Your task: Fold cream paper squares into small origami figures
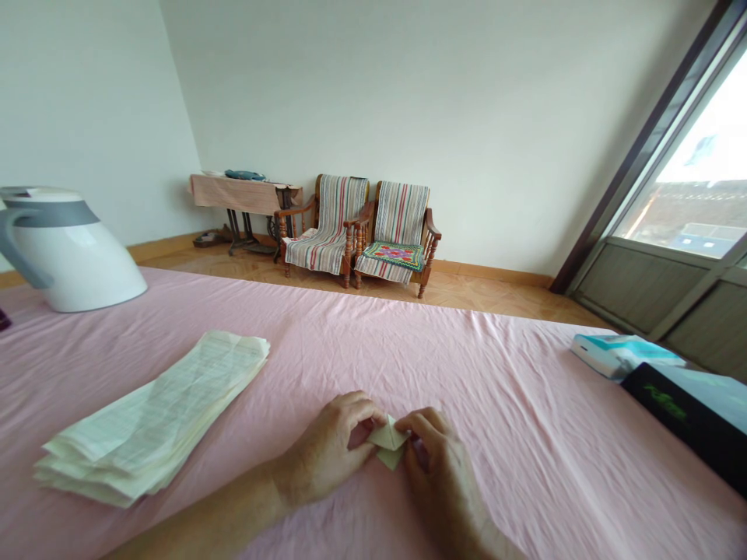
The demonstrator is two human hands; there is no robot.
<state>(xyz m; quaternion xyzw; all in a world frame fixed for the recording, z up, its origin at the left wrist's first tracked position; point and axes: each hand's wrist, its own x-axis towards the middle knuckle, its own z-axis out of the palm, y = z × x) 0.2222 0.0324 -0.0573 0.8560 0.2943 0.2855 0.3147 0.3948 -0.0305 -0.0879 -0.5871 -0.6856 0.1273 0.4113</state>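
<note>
A small folded piece of pale paper (388, 443) lies on the pink tablecloth (455, 373) near the front middle. My left hand (327, 451) pinches its left side with curled fingers. My right hand (435, 459) pinches its right side, fingers pressed together over the fold. Both hands rest on the cloth. Part of the paper is hidden under the fingers.
A stack of lined paper sheets (157, 416) lies to the left. A white kettle (67, 249) stands at the far left. A tissue pack (618, 354) and a black box (694, 424) sit at the right edge. Two striped chairs (362, 233) stand by the far wall.
</note>
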